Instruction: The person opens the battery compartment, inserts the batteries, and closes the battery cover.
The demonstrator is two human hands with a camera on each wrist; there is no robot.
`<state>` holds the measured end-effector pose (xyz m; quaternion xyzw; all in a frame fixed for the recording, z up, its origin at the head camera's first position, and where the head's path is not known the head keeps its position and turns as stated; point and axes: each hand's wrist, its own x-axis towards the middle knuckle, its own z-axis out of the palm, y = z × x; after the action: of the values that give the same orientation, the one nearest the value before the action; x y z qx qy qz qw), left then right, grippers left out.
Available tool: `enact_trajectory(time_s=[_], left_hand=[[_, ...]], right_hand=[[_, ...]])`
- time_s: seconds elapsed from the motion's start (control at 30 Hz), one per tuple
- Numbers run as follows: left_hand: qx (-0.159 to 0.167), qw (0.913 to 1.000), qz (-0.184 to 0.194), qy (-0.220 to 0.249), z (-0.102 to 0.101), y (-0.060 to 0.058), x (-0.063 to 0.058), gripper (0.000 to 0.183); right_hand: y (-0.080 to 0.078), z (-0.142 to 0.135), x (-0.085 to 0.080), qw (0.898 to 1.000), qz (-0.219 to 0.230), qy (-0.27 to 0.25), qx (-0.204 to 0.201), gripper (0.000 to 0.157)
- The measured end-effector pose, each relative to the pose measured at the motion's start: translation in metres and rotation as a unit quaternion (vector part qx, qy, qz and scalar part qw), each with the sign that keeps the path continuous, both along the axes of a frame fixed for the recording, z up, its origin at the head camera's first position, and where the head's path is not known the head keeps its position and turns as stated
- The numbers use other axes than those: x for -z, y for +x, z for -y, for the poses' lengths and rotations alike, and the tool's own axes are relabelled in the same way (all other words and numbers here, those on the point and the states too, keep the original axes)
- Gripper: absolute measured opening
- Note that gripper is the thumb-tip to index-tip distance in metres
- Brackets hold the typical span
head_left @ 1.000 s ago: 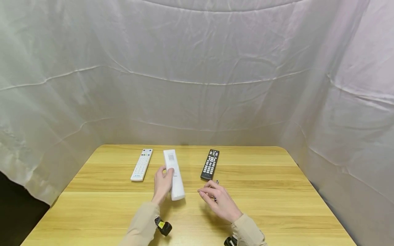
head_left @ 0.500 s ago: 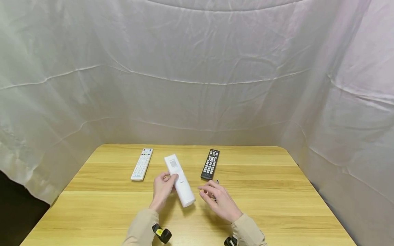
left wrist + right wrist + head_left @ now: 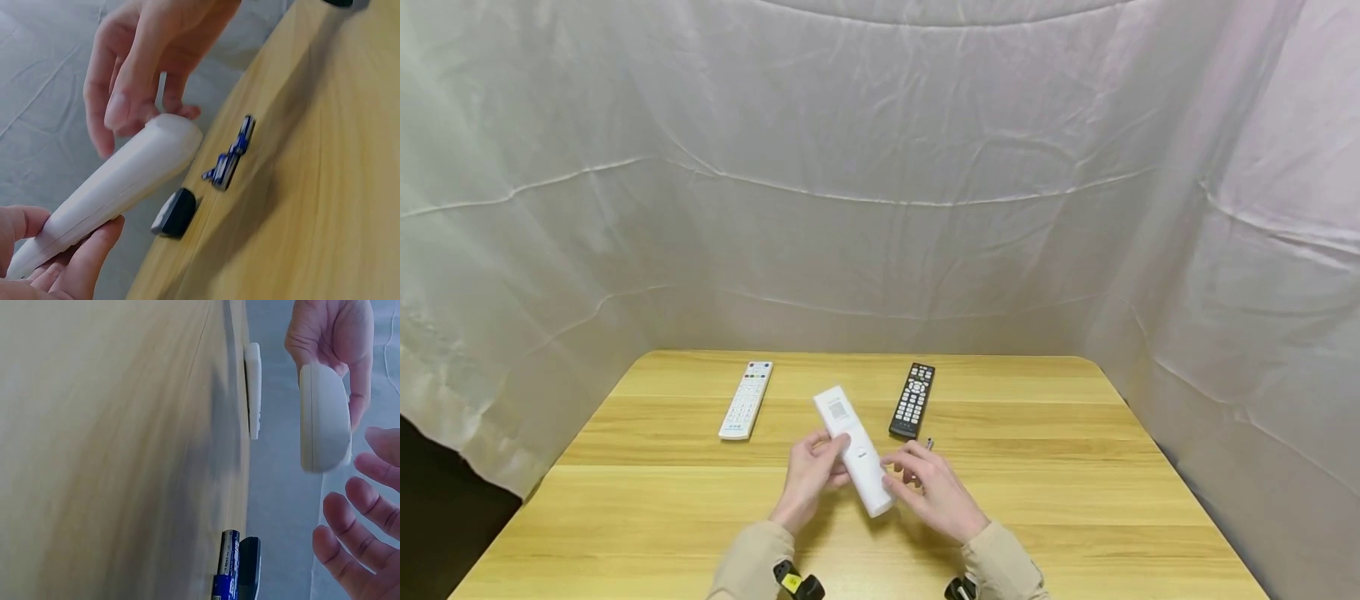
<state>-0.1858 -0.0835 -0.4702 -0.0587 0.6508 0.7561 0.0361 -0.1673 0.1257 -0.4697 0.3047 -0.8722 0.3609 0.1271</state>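
My left hand (image 3: 808, 477) grips a white remote control (image 3: 859, 457) at its middle, thumb on top and fingers underneath. Its back faces up, showing a label near the far end, and the remote slants with its near end to the right. In the right wrist view a gap shows between the tabletop and the held remote (image 3: 328, 419). Beside the remote's near end is my right hand (image 3: 938, 493), its fingers loosely bent and spread, with nothing held. Blue-and-silver batteries (image 3: 226, 172) lie on the table; in the head view the right hand mostly hides them.
A second white remote (image 3: 747, 402) lies buttons up on the left of the wooden table (image 3: 1090, 517). Farther right, beyond the right hand, lies a black remote (image 3: 913, 400), also buttons up. Pale grey cloth (image 3: 880, 183) hangs behind the table and along both sides.
The left hand has brought the white remote rightward and nearer, turning its near end toward the right hand. The right hand has hardly moved.
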Motion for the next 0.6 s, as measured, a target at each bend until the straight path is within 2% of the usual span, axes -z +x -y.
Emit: enact_trajectory(time_s=[0.23,0.6], left_hand=[[0.040,0.9989,-0.003,0.023,-0.0058,0.0077,0.0006,0.046],[0.059,0.9974,-0.006,0.040,-0.0098,0.0110,0.0046,0.046]], right_hand=[[0.0011,0.0027,-0.0004,1.000,0.004,0.008,0.002,0.027],[0.0041,0.0037,-0.0007,0.999,0.039,0.012,0.001,0.034]])
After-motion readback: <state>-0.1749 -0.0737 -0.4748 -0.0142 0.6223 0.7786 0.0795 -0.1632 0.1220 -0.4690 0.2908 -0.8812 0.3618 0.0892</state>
